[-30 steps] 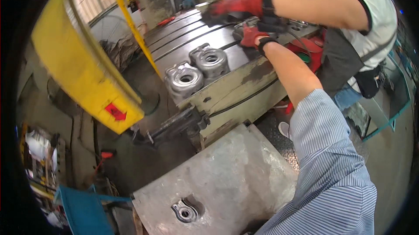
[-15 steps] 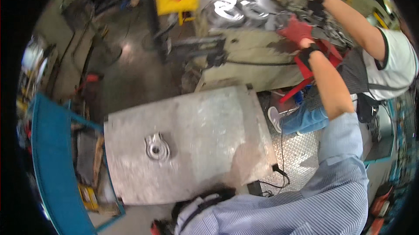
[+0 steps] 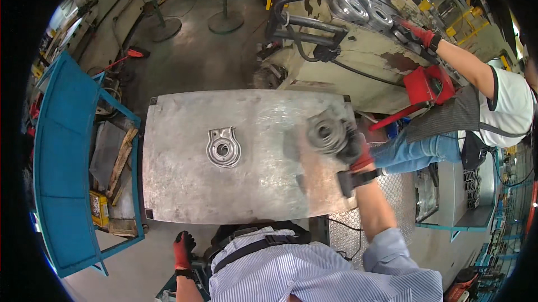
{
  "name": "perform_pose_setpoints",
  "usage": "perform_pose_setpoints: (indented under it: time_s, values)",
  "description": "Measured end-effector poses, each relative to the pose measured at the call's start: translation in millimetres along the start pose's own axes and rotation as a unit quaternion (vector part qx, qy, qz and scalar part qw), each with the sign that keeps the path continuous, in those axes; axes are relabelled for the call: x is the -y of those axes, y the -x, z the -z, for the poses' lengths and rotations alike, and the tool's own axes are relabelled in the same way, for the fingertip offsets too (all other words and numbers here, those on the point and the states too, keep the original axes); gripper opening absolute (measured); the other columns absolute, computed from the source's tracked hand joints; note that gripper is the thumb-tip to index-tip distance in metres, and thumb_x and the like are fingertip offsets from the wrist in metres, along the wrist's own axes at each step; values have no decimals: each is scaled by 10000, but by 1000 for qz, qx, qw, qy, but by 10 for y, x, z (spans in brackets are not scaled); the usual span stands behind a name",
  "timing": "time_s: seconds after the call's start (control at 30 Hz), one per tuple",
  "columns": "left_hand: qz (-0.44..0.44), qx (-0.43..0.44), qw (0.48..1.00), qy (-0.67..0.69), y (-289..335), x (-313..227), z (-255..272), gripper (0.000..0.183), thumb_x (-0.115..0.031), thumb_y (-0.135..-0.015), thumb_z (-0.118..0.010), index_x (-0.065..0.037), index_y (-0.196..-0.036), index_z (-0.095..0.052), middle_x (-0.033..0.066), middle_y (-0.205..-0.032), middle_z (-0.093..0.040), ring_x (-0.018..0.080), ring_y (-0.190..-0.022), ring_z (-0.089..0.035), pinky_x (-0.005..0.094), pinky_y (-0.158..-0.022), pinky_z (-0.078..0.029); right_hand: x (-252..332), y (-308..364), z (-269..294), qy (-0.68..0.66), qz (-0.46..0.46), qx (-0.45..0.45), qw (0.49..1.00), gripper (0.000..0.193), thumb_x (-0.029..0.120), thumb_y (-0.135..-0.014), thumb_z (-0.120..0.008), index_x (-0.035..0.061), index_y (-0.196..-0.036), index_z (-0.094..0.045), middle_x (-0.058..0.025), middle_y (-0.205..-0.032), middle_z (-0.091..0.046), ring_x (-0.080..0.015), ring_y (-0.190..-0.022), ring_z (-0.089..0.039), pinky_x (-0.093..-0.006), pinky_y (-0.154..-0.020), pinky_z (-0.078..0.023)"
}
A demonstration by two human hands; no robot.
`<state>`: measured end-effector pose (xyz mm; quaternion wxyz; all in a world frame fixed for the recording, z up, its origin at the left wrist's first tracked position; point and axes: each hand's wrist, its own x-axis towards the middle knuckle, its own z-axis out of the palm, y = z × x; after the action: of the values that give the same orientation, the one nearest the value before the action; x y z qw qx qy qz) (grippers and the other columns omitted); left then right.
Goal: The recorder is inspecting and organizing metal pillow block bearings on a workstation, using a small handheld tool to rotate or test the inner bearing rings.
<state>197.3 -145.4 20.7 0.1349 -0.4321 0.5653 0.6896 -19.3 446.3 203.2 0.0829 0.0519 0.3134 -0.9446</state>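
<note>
The right hand (image 3: 360, 153) has its fingers grasping a blurred metal part (image 3: 330, 140) at the right side of the table (image 3: 269, 162) — whether the two touch, I cannot tell. Another ring-shaped piece (image 3: 225, 140) lies left of centre. The left hand (image 3: 184, 250) hangs low, empty — fingers loosely released.

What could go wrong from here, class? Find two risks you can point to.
The right hand alone holds one part, while the left hand is off the table, so that part might slip. If carried left, it could knock the other part lying there.
</note>
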Motion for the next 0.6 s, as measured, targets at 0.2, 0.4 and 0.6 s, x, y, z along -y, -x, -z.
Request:
perform_pose_setpoints:
  time_s: [0.2, 0.4, 0.6]
  values:
    - [9, 28, 1000, 2, -87, 360, 334, 292, -296, -898, -569, -61, -1068, -608, 67, -830, -623, 210, -702, -610, 352, -641, -515, -1731, -316, 187, -221, -79, -25, 972, 380, 303, -898, -491, 46, -1162, -582, -131, -1198, -597, -288, -1104, -558, -443, -1008, -417]
    - [-289, 31, 816, -500, 153, 817, 696, 252, -257, -924, -500, -45, -988, -620, 109, -883, -639, 242, -762, -602, 372, -676, -489, -2144, -861, 277, -185, -32, -20, 982, 427, 331, -887, -455, 53, -1190, -568, -125, -1231, -582, -287, -1146, -535, -471, -1031, -387]
    - [-136, -75, 929, -335, 443, 579, 291, 253, -257, -927, -495, -42, -980, -618, 108, -869, -635, 236, -757, -593, 369, -672, -483, -2185, -891, -297, -244, -115, -9, 963, 486, 329, -970, -359, 36, -1348, -445, -116, -1374, -475, -261, -1235, -468, -414, -1092, -318]
